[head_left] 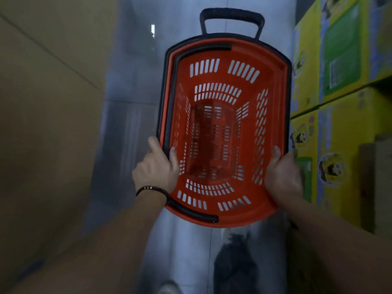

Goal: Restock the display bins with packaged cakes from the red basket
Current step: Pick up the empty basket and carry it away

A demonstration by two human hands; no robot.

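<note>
Basket (270, 66), red, bare inside, left hand (158, 167) and right hand (283, 174) tight around its side rims

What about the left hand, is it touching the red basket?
Touching. The head view shows the left hand gripping the rim of the red basket, thumb curled over the edge.

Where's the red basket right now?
The red basket is in the middle of the head view, held between the left hand on its left rim and the right hand on its right rim, with stacked yellow boxes just to its right.
</note>
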